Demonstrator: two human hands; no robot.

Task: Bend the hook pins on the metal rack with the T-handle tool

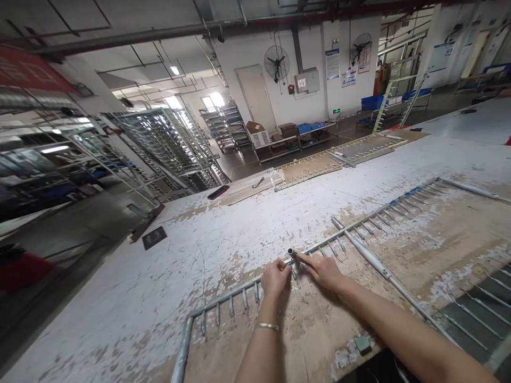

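A long metal rack frame (pixel 243 287) lies across the worktable, with a row of small hooks along its bar. My left hand (pixel 274 277) is closed at this bar, fingers pinching beside one of the hooks. Just to the right, my right hand (pixel 324 270) has its fingers wrapped on a short metal tube (pixel 290 252). The tube's round open end points up and toward the far side, above the bar. Its lower part is hidden behind my fingers, so I cannot tell how it meets the hook.
The worktable (pixel 159 303) has worn, peeling white paint. A crossbar (pixel 371 258) joins the rack to my right. A wrench (pixel 258 182) and a dark phone-like object (pixel 218 192) lie at the far edge. A green block (pixel 362 344) is near me, a black plate (pixel 154 238) to the left.
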